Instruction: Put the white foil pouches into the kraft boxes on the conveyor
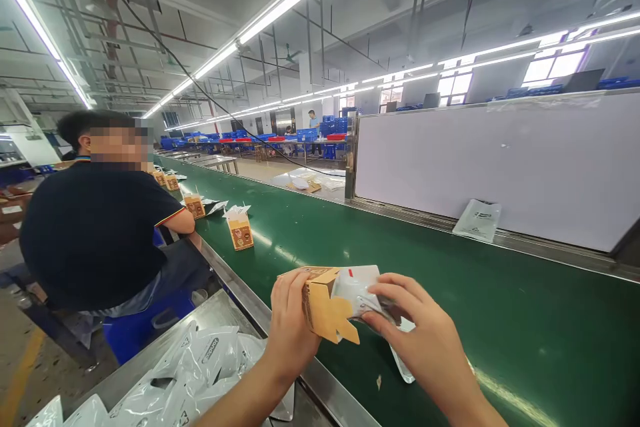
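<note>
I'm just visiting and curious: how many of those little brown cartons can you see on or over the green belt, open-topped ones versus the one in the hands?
Carton held in hands: 1, carton in hand, left hand, right hand.
Cartons standing on the green belt, clearly seen: 2, nearest carton, next carton.
Farther cartons by the seated person: about 2, small and partly hidden.
Total: about 5.

My two bare hands, the left hand [289, 327] and the right hand [425, 340], are showing no gloves, rings, watch or wristbands on this factory line. My forearms are running uncovered down to the bottom edge of the frame, with no sleeve or cuff reaching into view. My fingernails are looking short, plain and unpainted under the strip lighting.
</note>
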{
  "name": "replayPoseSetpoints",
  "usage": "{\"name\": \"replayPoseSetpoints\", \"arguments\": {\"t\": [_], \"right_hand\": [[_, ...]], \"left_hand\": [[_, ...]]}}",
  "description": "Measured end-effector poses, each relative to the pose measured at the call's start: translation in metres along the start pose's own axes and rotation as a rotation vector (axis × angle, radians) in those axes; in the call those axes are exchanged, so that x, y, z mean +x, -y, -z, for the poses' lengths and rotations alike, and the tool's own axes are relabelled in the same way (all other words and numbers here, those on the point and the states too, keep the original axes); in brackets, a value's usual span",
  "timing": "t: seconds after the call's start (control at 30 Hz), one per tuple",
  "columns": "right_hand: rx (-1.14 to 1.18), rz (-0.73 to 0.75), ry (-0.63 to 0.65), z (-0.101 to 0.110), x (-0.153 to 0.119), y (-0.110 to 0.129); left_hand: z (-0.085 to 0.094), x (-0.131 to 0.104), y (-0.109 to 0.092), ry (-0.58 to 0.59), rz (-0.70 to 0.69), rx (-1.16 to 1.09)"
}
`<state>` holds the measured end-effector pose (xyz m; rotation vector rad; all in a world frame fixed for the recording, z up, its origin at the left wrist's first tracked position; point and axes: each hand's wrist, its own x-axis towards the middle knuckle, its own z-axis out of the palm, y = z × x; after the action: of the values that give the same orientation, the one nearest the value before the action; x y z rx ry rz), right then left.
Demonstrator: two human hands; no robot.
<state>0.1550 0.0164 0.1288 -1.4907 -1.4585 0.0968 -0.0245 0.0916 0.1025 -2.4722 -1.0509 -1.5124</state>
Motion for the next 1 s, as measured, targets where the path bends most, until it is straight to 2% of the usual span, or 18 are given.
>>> {"name": "replayPoseSetpoints", "arguments": {"t": [0.03, 0.1, 0.17, 0.23, 0.33, 0.4, 0.43, 0.5, 0.6, 0.7, 0.8, 0.9, 1.0], "right_hand": [[-0.052, 0.104, -0.042, -0.004, -0.003, 0.001], [-0.119, 0.292, -0.039, -0.01, -0.009, 0.005], [-0.066, 0.349, 0.094, -0.012, -0.011, 0.012], [0.075, 0.247, 0.298, -0.004, -0.011, 0.019], [0.267, 0.061, 0.612, 0.018, -0.012, 0.026], [0.289, 0.036, 0.724, 0.032, -0.016, 0.029], [0.269, 0.039, 0.735, 0.036, -0.019, 0.029], [0.175, 0.038, 0.648, 0.041, -0.028, 0.027], [-0.02, 0.104, 0.35, 0.056, -0.041, 0.017], [-0.287, 0.188, 0.045, 0.095, -0.052, -0.004], [-0.537, 0.097, -0.169, 0.146, -0.066, -0.038], [-0.654, -0.122, -0.294, 0.187, -0.086, -0.084], [-0.692, -0.278, -0.241, 0.216, -0.112, -0.129]], "left_hand": [[-0.003, -0.001, -0.005, 0.003, -0.025, 0.0], [-0.01, -0.003, -0.015, 0.014, -0.073, -0.015], [-0.016, -0.005, -0.024, 0.023, -0.08, -0.045], [-0.019, -0.008, -0.029, 0.03, -0.047, -0.06], [-0.022, -0.012, -0.033, 0.073, 0.008, -0.065], [-0.024, -0.016, -0.036, 0.1, 0.014, -0.062], [-0.024, -0.019, -0.038, 0.111, 0.008, -0.062], [-0.024, -0.023, -0.045, 0.153, 0.005, -0.096], [-0.017, -0.026, -0.055, 0.29, -0.018, -0.211], [-0.003, -0.026, -0.055, 0.41, -0.047, -0.249], [0.009, -0.025, -0.042, 0.481, 0.046, -0.241], [0.017, -0.022, -0.019, 0.521, 0.25, -0.234], [0.024, -0.014, 0.005, 0.521, 0.454, -0.244]]}}
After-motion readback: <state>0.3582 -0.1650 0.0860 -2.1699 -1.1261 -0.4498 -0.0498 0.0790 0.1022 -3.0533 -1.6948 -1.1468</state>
